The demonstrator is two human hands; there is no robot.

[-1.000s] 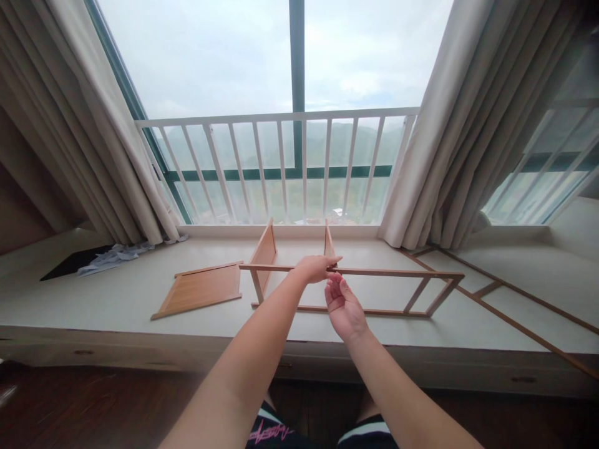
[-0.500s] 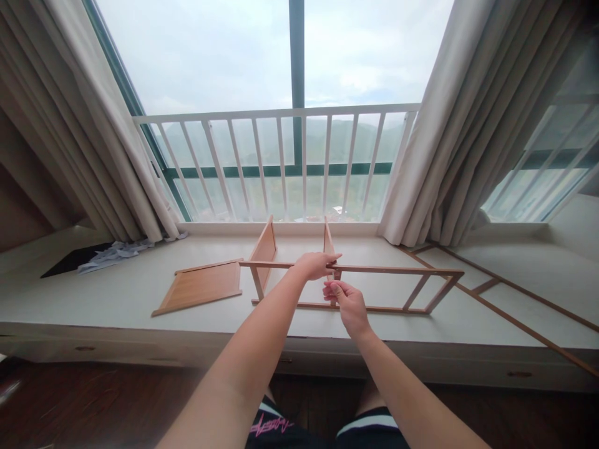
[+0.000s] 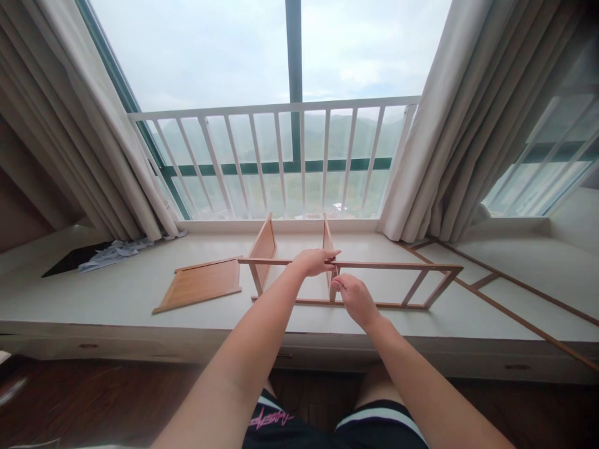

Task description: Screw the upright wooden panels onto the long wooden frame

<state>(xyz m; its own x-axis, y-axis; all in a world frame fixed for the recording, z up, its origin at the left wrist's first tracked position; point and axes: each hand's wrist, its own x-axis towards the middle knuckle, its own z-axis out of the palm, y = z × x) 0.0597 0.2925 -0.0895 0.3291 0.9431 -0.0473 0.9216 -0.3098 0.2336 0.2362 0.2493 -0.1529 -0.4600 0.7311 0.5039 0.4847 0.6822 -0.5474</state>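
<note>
A wooden shelf frame (image 3: 397, 266) stands on its long side on the white ledge, with two brown shelf boards, a left board (image 3: 264, 242) and a middle board (image 3: 328, 236), standing upright against it. My left hand (image 3: 314, 262) is closed around the frame's upper rail where the middle board meets it. Just below, my right hand (image 3: 358, 299) is pinched at the same joint, under the rail. Something thin and small shows at its fingertips, too small to name.
Flat on the white ledge (image 3: 116, 305) lies a loose wooden board (image 3: 201, 284) to the left. Farther left are a black sheet (image 3: 70, 262) and crumpled pale cloth strips (image 3: 115, 252). A second wooden frame (image 3: 515, 318) lies at the right, overhanging the front edge. Behind stands a white railing (image 3: 276, 107).
My right hand has turned and moved slightly right, its fingers now closer under the rail. The left hand stays on the rail. The view has shifted a little.
</note>
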